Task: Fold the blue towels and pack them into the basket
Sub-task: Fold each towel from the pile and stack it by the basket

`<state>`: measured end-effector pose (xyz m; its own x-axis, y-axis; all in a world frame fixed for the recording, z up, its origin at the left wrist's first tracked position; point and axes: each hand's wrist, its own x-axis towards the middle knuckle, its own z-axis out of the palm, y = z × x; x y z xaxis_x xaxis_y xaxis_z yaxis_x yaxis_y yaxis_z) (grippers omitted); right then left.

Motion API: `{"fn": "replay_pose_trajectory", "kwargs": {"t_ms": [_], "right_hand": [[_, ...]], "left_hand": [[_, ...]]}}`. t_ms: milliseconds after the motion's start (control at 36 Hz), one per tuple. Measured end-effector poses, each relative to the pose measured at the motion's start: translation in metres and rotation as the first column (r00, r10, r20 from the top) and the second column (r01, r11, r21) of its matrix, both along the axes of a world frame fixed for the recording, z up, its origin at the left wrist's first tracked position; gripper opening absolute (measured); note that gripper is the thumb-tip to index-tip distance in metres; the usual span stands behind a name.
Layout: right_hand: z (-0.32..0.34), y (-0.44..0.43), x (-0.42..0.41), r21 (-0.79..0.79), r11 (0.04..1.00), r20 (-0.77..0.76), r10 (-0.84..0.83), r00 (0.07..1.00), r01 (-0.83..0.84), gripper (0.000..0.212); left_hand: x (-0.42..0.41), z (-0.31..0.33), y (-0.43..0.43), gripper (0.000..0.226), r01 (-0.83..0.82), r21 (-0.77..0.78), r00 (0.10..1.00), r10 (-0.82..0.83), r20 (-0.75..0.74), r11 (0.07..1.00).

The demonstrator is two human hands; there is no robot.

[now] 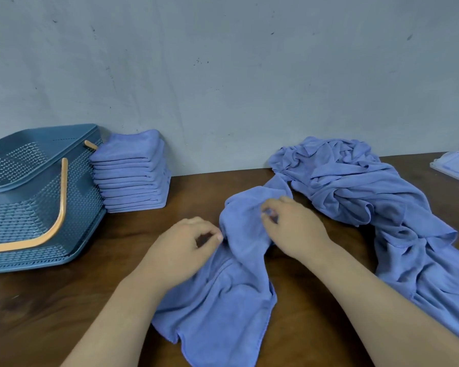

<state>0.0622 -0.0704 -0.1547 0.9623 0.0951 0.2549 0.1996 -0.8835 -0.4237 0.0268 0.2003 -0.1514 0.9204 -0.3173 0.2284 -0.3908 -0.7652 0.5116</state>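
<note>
Nearest the viewer, a crumpled towel [223, 300] lies on the bench [64, 313] at the middle of its near edge. The right hand [289, 223] pinches a bunched fold at the towel's far end. The left hand [194, 242], fingers curled, seems to pinch the adjoining edge, though blur leaves this uncertain. A stack of folded towels [133, 170] stands at the far edge against the wall, touching the basket [37, 194] in the far left corner. The basket's interior is not visible. A heap of unfolded towels [355, 186] runs along the right side. Judged progress: roughly half the folding is done, and packing is not yet begun.
</note>
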Motion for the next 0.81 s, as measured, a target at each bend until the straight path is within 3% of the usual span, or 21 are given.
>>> {"fn": "replay_pose_trajectory", "kwargs": {"t_ms": [83,167,250,306,361,444,528,611,667,722,750,806], "right_hand": [[-0.006,0.008,-0.004,-0.048,0.996,-0.178,0.069,0.982,-0.079,0.05],[-0.014,0.001,0.002,-0.147,0.974,-0.194,0.144,0.97,-0.174,0.061],[-0.019,-0.014,0.015,-0.097,0.959,-0.249,0.237,0.939,-0.267,0.058],[-0.019,-0.023,0.02,0.009,0.967,-0.174,0.253,0.952,-0.255,0.063],[-0.017,-0.027,0.022,0.07,0.977,-0.001,0.2,0.98,-0.199,0.063],[-0.013,-0.025,0.018,0.163,0.976,0.104,0.131,0.986,-0.146,0.051],[-0.012,-0.012,0.011,0.163,0.976,0.088,0.133,0.987,-0.146,0.047],[-0.014,0.007,0.001,0.153,0.975,0.039,0.157,0.987,-0.161,0.044],[-0.019,0.015,-0.005,0.002,0.982,-0.059,0.188,0.98,-0.188,0.048],[-0.022,0.016,-0.008,-0.23,0.948,-0.096,0.201,0.975,-0.218,0.053],[-0.019,0.014,-0.01,-0.275,0.933,-0.109,0.211,0.971,-0.233,0.054],[-0.005,0.008,-0.011,-0.26,0.927,-0.147,0.238,0.96,-0.27,0.056]], "left_hand": [[-0.001,-0.006,-0.005,0.015,0.096,0.09,0.995,-0.093,-0.034,0.991],[-0.002,-0.002,-0.01,0.039,0.08,0.029,0.994,-0.077,-0.081,0.996],[-0.011,0.003,-0.016,0.055,0.167,-0.049,0.918,-0.173,-0.356,0.985],[-0.02,0.004,-0.02,0.054,0.225,-0.161,0.79,-0.277,-0.547,0.961],[-0.023,0.004,-0.022,0.053,0.275,-0.211,0.723,-0.346,-0.598,0.938],[-0.015,0.002,-0.02,0.052,0.17,-0.278,0.838,-0.287,-0.464,0.945],[-0.003,-0.008,-0.015,0.037,0.001,-0.294,0.984,-0.054,-0.172,0.956],[0.001,-0.016,-0.013,0.011,0.014,-0.086,1.0,-0.012,0.024,0.996],[0.0,-0.02,-0.016,0.023,0.113,0.106,0.992,-0.118,0.042,0.988],[-0.003,-0.019,-0.021,0.021,0.148,0.147,0.988,-0.153,0.026,0.978],[-0.004,-0.016,-0.022,0.017,0.142,0.132,0.989,-0.147,0.025,0.981],[-0.006,-0.011,-0.022,0.037,0.122,0.11,0.991,-0.128,0.044,0.986]]}}
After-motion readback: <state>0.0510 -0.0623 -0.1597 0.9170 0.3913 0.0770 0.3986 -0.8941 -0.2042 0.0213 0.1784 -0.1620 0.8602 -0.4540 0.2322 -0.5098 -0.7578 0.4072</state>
